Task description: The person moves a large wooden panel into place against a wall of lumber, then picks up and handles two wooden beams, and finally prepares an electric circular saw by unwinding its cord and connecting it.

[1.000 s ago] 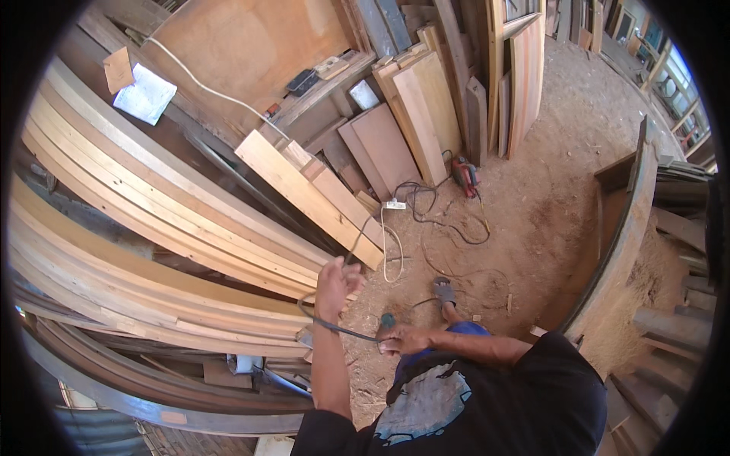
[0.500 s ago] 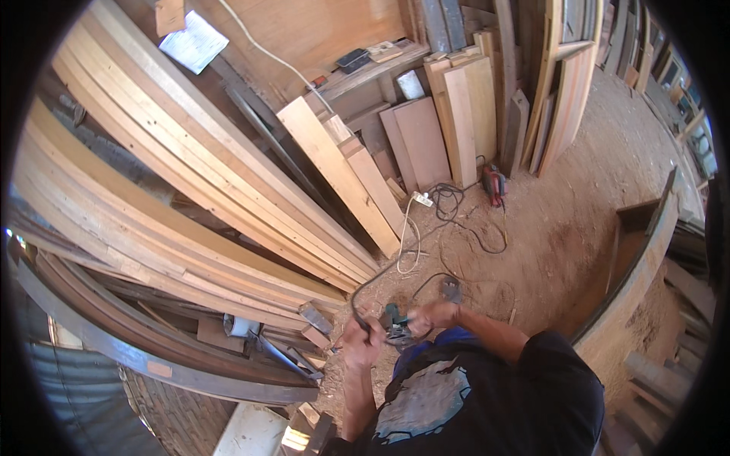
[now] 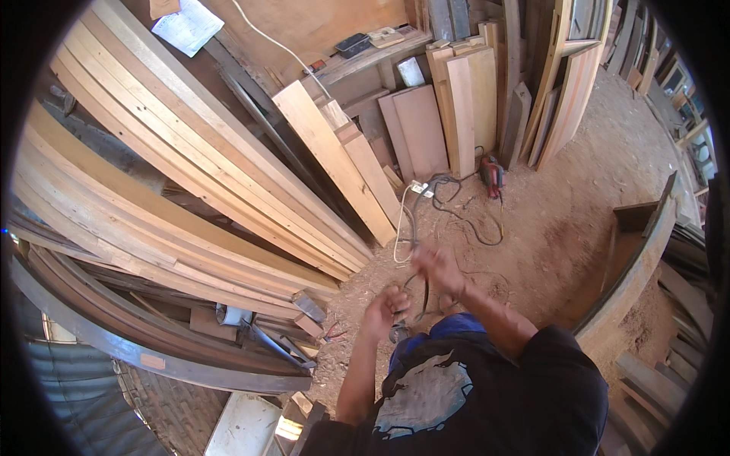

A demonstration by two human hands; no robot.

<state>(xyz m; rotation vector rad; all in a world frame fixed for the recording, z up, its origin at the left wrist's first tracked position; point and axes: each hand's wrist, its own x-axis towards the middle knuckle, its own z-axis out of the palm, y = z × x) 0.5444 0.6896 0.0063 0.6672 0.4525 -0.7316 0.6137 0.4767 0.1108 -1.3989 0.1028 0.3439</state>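
Observation:
My right hand (image 3: 439, 271) is raised in front of my body, its fingers curled round a black cable (image 3: 426, 292) that hangs below it. The hand is slightly blurred. Lower and to the left, my left hand (image 3: 384, 310) has its fingers curled in; what lies inside them is hidden. Just under the left hand, a grey power tool (image 3: 398, 332) shows in part by my blue trousers. The cable runs up past the right hand toward a white extension socket (image 3: 421, 189) on the floor.
Long boards (image 3: 190, 144) lean on the left, shorter planks (image 3: 460, 114) against the far wall. A red power tool (image 3: 493, 176) with its cord lies on the dusty floor. Red-handled pliers (image 3: 332, 332) lie left of my hands. A curved wooden piece (image 3: 631, 273) stands to the right.
My right hand has moved up and forward, now holding the black cable. My left hand has shifted up and right from its former grip on the cable. The green part of the tool is hidden now.

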